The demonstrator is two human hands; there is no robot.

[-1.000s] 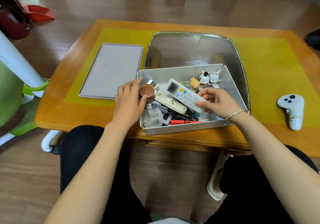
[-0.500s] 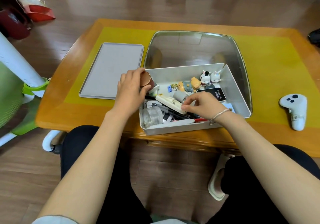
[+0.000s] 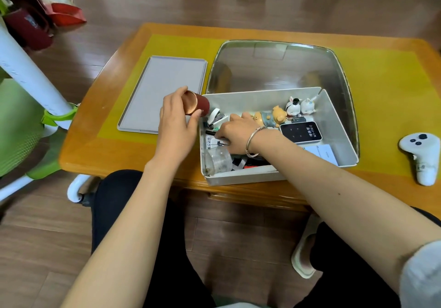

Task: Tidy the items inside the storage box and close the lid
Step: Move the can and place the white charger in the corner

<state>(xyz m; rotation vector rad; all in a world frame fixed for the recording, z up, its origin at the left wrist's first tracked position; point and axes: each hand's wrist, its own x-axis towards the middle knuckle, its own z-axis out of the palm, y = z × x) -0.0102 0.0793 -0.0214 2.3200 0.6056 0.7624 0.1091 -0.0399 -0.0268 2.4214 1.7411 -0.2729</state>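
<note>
Right hand (image 3: 235,132) moved left in box (image 3: 334,114) | grip hidden | left fingers (image 3: 177,95) grip cup (image 3: 196,103)

Your left hand (image 3: 177,123) has lifted the copper cup (image 3: 196,105) out of the storage box (image 3: 334,117) and now holds it tipped on its side over the 9 o'clock wall. Your right hand (image 3: 236,133) has let go of the white remote and reached toward 9 o'clock, fingers down among the small clutter.

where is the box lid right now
In the head view the lid lies flat on the table, left of the storage box, beside the left hand.
</note>
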